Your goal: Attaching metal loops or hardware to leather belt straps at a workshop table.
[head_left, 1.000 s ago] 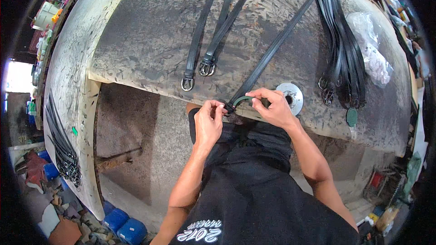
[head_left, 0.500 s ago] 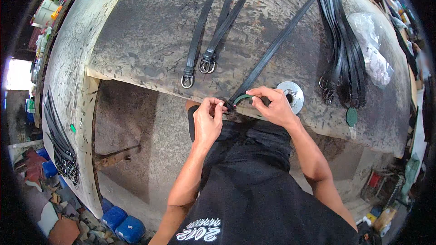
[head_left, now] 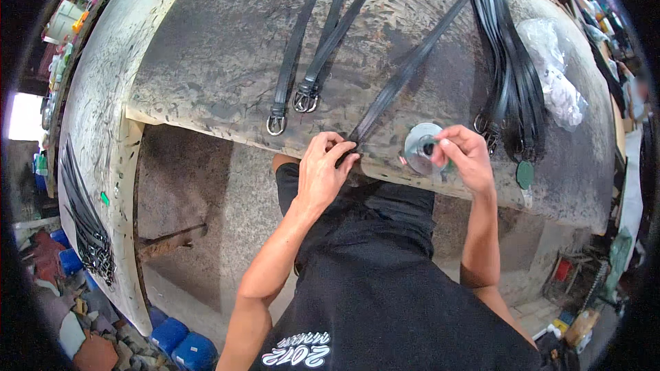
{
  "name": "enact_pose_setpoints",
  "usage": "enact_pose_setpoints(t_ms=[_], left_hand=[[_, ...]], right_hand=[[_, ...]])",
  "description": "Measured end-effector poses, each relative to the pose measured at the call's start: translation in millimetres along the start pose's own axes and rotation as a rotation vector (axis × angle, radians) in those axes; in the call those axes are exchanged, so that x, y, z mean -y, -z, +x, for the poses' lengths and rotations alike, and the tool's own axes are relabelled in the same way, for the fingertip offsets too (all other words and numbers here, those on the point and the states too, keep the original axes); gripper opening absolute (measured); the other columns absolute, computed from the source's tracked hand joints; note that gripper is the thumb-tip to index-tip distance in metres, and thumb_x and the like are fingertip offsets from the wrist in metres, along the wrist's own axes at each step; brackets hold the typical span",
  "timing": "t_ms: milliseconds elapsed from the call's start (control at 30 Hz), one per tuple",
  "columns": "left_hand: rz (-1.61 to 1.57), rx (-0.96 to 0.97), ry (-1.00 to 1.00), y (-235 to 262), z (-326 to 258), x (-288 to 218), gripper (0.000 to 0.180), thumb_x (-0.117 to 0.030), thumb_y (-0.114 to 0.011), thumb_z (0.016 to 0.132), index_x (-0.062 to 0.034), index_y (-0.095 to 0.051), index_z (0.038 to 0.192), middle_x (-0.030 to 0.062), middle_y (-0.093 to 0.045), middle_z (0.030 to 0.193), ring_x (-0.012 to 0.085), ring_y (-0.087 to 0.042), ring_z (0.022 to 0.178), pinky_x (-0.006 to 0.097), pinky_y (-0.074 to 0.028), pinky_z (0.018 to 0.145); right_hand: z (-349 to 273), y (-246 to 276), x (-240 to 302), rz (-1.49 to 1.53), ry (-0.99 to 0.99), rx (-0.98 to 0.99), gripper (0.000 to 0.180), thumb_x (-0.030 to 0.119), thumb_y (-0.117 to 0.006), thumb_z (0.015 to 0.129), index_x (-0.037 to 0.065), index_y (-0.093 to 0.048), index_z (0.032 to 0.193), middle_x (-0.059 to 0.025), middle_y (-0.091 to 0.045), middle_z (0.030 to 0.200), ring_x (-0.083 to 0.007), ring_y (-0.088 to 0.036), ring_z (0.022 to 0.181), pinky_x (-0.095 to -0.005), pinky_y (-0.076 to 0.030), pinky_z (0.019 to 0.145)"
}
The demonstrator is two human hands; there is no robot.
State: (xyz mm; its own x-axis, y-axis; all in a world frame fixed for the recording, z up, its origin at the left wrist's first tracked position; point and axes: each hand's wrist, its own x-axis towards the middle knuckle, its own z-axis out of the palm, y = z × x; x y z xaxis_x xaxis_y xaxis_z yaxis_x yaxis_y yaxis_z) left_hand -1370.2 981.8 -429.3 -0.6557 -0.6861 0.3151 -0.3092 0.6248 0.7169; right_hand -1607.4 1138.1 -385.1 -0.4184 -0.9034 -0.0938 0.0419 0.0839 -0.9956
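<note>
A black belt [head_left: 402,86] lies slantwise on the worktable, its near end at the front edge. My left hand [head_left: 322,170] is closed around that end, and the fingers hide what is there. Over a round silver disc [head_left: 416,139], my right hand [head_left: 470,156] pinches a thin green strip [head_left: 447,163], smeared by motion. The strip is clear of the belt. Left of the held belt lie a few more black belts [head_left: 294,62], with silver buckles [head_left: 276,125] toward me.
A thick bundle of black belts [head_left: 505,55] lies at the right, beside a clear plastic bag [head_left: 560,86] and a round green pad [head_left: 524,174]. More black straps [head_left: 84,216] hang over the left table section. Blue containers [head_left: 194,352] stand on the floor at lower left.
My right hand has moved right, from beside the belt's end to over the silver disc, taking the green strip along. My left hand stays at the belt's end.
</note>
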Motion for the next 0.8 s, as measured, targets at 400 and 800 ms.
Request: enact_pose_setpoints(t_ms=[400, 800], left_hand=[[-0.014, -0.029, -0.155, 3.8, -21.5, 24.5, 0.028, 0.000, -0.075, 0.074, -0.0048, -0.069, 0.101, 0.0075, -0.063, 0.092, 0.0258, -0.063, 0.081, 0.035, -0.053, 0.069], [0.099, -0.080, 0.053, 27.3, -31.0, -1.9, 0.025, -0.010, -0.075, 0.072, -0.0046, -0.066, 0.095, 0.0127, -0.057, 0.097, 0.0324, -0.062, 0.082, 0.040, -0.052, 0.069]], right_hand=[[3.1, -11.7, -8.0, 0.228, -0.180, 0.026, 0.023, 0.003, -0.053, 0.096, -0.002, -0.061, 0.117, -0.0065, -0.065, 0.081, -0.0119, -0.059, 0.064, -0.0232, -0.046, 0.057], [85.6, -61.6, -27.1, 0.076, -0.116, -0.268, 0.017, 0.017, -0.058, 0.098, 0.002, -0.062, 0.103, -0.0020, -0.061, 0.086, -0.0091, -0.057, 0.072, -0.0245, -0.046, 0.063]])
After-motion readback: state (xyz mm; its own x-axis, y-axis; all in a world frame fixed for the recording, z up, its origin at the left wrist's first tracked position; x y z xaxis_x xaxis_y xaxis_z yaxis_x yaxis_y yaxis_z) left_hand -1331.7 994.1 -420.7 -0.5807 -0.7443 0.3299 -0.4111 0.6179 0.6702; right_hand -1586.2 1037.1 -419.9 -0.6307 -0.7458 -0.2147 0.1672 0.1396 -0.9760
